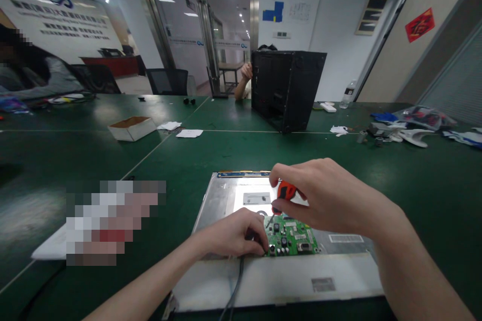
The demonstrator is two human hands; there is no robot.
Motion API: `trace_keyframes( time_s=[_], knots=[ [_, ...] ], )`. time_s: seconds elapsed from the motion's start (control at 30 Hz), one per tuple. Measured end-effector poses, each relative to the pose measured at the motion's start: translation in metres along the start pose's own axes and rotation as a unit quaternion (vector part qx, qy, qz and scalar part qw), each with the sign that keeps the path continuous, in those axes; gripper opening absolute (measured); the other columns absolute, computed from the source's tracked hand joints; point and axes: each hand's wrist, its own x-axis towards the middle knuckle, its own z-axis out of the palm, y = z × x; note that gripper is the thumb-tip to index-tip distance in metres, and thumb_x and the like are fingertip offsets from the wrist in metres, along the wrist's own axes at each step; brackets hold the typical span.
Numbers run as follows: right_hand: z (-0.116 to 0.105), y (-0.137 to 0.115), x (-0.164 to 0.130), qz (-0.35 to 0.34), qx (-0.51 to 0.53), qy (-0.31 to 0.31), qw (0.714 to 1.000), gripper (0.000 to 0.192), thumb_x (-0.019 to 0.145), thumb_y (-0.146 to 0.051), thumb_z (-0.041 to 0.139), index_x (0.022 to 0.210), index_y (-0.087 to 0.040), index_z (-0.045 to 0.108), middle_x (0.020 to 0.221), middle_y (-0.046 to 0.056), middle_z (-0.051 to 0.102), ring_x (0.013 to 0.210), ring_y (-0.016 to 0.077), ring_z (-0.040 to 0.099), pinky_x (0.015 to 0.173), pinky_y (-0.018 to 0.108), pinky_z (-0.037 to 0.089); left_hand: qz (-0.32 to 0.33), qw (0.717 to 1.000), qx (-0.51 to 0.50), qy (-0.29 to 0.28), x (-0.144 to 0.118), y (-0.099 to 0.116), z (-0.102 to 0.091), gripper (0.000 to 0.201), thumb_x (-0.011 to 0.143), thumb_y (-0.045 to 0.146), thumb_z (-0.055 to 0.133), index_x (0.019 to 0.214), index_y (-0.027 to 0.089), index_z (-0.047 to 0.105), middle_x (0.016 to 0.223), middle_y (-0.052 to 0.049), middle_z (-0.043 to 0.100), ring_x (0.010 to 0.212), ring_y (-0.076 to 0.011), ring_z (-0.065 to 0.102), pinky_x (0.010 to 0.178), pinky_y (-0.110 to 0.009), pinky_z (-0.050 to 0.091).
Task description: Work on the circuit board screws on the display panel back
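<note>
Two hands (286,215) over green board (291,241), black case (288,88) beyond.

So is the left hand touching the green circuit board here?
Touching. In the head view the left hand has its fingertips resting on the left edge of the green circuit board, with no gap visible.

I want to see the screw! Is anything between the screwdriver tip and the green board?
Nothing visible blocks it. The right hand holds the orange-handled screwdriver, whose shaft slants down to the green circuit board; the left hand rests beside the tip, partly hiding it.
</note>
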Motion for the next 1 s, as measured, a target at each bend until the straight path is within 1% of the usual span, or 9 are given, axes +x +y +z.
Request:
trace_keyframes(
  time_s=[0.17,0.3,0.4,0.5,0.6,0.8,1.0],
  knots=[
    [0.000,-0.006,0.001,-0.032,0.028,-0.034,0.999,0.010,0.087,-0.029,0.060,0.093,-0.021,0.057,0.078,-0.001,0.067,0.063,0.0139,0.055,0.053,0.025,0.027,-0.016,1.000,-0.012,0.009,0.002,-0.004,0.003,0.011,0.070,0.010,0.074,0.076,0.019,0.075,0.064,0.003,0.062,0.061,-0.0116,0.052,0.056,-0.020,0.039],
    [0.001,-0.009,0.002,-0.044,0.039,-0.057,0.997,0.010,0.085,-0.026,0.062,0.094,-0.021,0.058,0.075,-0.002,0.066,0.060,0.0125,0.053,0.051,0.025,0.025,-0.003,1.000,-0.023,0.009,0.002,-0.008,0.004,0.005,0.072,0.016,0.075,0.076,0.018,0.075,0.068,0.002,0.064,0.065,-0.0131,0.056,0.057,-0.020,0.040],
    [0.003,-0.012,0.004,-0.049,0.041,-0.075,0.995,0.007,0.085,-0.025,0.061,0.087,-0.020,0.057,0.074,-0.002,0.066,0.058,0.0116,0.052,0.050,0.025,0.023,0.008,1.000,-0.028,0.010,0.001,-0.008,0.003,0.003,0.073,0.015,0.075,0.074,0.018,0.075,0.069,0.001,0.065,0.066,-0.0139,0.057,0.059,-0.021,0.042],
    [0.006,-0.014,0.007,-0.056,0.045,-0.089,0.993,0.008,0.085,-0.024,0.061,0.082,-0.019,0.055,0.073,-0.001,0.065,0.058,0.0110,0.050,0.050,0.025,0.022,0.015,0.998,-0.053,0.003,0.000,-0.007,0.002,0.007,0.073,0.010,0.072,0.073,0.018,0.074,0.066,0.003,0.065,0.063,-0.0135,0.057,0.062,-0.022,0.044],
    [0.009,-0.015,0.008,-0.072,0.045,-0.092,0.992,0.009,0.086,-0.024,0.059,0.081,-0.019,0.054,0.073,-0.001,0.064,0.059,0.0109,0.049,0.050,0.025,0.022,0.013,0.997,-0.071,-0.002,-0.001,-0.009,0.002,0.013,0.071,0.006,0.069,0.075,0.017,0.073,0.068,0.003,0.067,0.064,-0.0139,0.059,0.063,-0.022,0.045],
    [0.012,-0.015,0.007,-0.079,0.054,-0.080,0.992,0.010,0.088,-0.024,0.057,0.081,-0.019,0.054,0.074,-0.001,0.064,0.060,0.0114,0.050,0.051,0.026,0.023,-0.008,0.999,-0.047,0.008,-0.003,-0.015,0.004,0.008,0.073,0.014,0.072,0.080,0.017,0.073,0.075,0.001,0.069,0.068,-0.0156,0.060,0.060,-0.021,0.044],
    [0.014,-0.015,0.007,-0.081,0.043,-0.082,0.992,0.007,0.087,-0.023,0.058,0.083,-0.019,0.054,0.076,-0.001,0.065,0.061,0.0117,0.051,0.052,0.026,0.023,-0.022,0.998,-0.054,0.000,-0.002,-0.013,0.004,0.009,0.074,0.015,0.071,0.082,0.017,0.073,0.077,0.001,0.070,0.071,-0.0168,0.062,0.064,-0.023,0.047]
  ],
)
